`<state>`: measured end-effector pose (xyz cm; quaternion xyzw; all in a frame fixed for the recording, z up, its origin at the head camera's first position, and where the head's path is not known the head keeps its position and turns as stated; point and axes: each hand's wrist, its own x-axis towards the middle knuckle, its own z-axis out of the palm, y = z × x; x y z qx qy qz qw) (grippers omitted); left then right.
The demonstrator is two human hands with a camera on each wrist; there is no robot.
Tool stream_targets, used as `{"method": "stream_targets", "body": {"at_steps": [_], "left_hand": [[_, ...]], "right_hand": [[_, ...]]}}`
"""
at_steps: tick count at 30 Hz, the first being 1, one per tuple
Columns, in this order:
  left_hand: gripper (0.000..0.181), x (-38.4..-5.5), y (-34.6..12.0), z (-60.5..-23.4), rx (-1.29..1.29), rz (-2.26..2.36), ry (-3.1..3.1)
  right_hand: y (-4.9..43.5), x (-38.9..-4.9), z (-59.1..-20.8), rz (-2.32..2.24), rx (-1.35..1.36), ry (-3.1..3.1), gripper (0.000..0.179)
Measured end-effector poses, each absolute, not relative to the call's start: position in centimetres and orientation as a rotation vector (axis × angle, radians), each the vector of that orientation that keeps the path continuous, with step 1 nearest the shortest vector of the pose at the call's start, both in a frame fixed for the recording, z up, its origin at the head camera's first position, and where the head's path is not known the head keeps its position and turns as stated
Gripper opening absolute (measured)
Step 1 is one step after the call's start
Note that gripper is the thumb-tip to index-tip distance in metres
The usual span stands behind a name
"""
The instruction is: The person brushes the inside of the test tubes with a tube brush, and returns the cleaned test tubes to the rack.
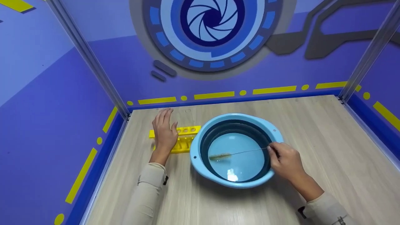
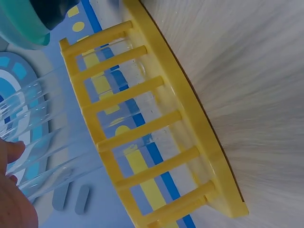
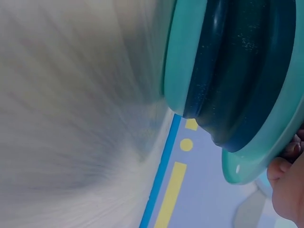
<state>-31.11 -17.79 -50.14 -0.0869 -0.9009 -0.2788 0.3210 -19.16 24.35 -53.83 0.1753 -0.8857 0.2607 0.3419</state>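
Note:
My right hand (image 1: 286, 159) pinches the thin wire handle of a test tube brush (image 1: 220, 156), whose bristled head lies inside a light blue basin (image 1: 194, 143) with dark folding walls. In the right wrist view, the fingers (image 3: 282, 171) are at the basin's rim. My left hand (image 1: 164, 134) is over the yellow test tube rack (image 1: 186, 147), fingers extended and thumb apart. Several clear test tubes (image 2: 61, 173) stand in that rack in the left wrist view, with the left thumb (image 2: 15, 151) close beside their upper parts; the other left fingers are mostly hidden there.
The basin stands on a wood-grain table (image 1: 225, 209), its left rim close against the rack's right end. Behind the table rises a blue printed panel (image 1: 125, 65), with side panels and metal posts (image 1: 90, 62) at the corners.

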Motion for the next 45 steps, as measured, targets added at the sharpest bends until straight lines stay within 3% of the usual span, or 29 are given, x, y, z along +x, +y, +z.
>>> {"method": "stream_targets", "body": {"at_steps": [17, 45], "left_hand": [[0.056, -31.4, -16.8, -51.5, -0.144, -0.458, -2.464], [0.053, -31.9, -16.4, -52.3, -0.115, -0.461, -2.39]], "right_hand": [[23.8, -18.9, -53.6, 0.712, 0.307, -2.389, 0.008], [23.4, -18.8, -53.0, 0.734, 0.176, -2.505, 0.013]]}}
